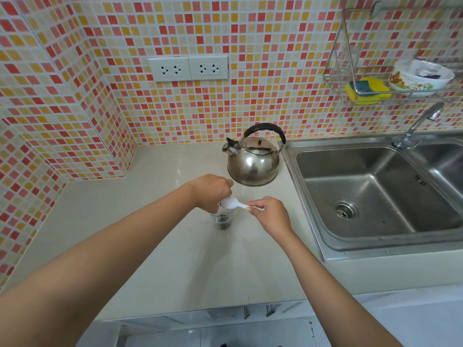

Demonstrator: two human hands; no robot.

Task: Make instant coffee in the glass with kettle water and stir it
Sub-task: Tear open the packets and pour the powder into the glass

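Observation:
A clear glass (pixel 222 219) with something dark at its bottom stands on the pale counter (pixel 155 221) in the middle. My left hand (pixel 211 192) reaches over the glass rim with fingers curled; whether it grips the glass is hidden. My right hand (pixel 269 215) pinches the handle of a white plastic spoon (pixel 231 203), whose bowl hovers over the glass mouth. A steel kettle (pixel 253 159) with a black handle sits behind the glass, spout to the left, untouched.
A steel double sink (pixel 375 191) with a tap (pixel 418 126) lies right of the kettle. A wire rack (pixel 390 71) on the tiled wall holds a sponge and a bowl. Two wall sockets (pixel 188 68) sit above the counter.

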